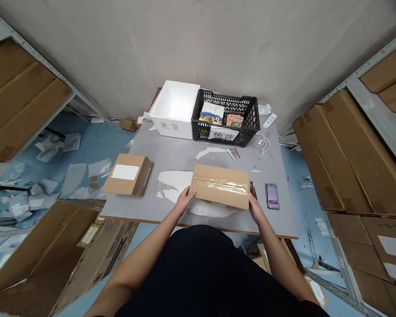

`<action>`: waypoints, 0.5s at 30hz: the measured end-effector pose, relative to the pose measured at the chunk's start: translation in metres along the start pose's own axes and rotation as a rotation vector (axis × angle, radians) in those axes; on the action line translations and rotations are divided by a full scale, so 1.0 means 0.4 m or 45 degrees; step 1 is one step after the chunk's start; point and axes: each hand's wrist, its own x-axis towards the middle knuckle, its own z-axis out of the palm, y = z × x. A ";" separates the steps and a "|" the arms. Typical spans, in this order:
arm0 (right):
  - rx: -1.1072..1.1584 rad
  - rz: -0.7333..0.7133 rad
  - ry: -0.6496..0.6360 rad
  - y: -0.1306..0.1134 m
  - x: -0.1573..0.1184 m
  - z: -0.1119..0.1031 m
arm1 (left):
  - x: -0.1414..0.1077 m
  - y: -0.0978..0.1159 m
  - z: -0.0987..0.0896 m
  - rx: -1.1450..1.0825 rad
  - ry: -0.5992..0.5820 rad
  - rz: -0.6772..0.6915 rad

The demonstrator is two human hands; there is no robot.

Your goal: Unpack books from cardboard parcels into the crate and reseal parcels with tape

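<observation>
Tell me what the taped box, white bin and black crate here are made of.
The taped brown box looks like corrugated cardboard, matte under glossy clear tape. The thick-walled white bin seems expanded foam, with a chalky surface. The black slotted crate looks like moulded plastic, a rigid lattice.

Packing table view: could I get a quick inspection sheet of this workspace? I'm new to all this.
Surface: grey table, scuffed, with scraps on it.
Job's things: taped cardboard box, held between both hands.
Clutter: white plastic sheet, blurred phone.
Grippers: none; left hand and right hand are on the box's sides.
Cables: white cable, loose on the table.
Surroundings: shelves of cartons; paper scraps on the floor.
</observation>
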 end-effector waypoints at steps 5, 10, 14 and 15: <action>-0.095 -0.089 0.039 0.029 0.012 0.110 | -0.002 0.001 -0.071 0.139 0.256 0.007; -0.635 -0.546 0.288 -0.029 0.007 0.149 | -0.021 -0.012 -0.111 0.096 0.221 -0.084; -1.056 -0.672 0.099 -0.059 -0.001 0.160 | -0.012 -0.031 -0.110 -0.058 0.263 -0.141; -1.118 -0.659 0.113 -0.059 -0.002 0.161 | -0.005 -0.037 -0.109 -0.090 0.263 -0.178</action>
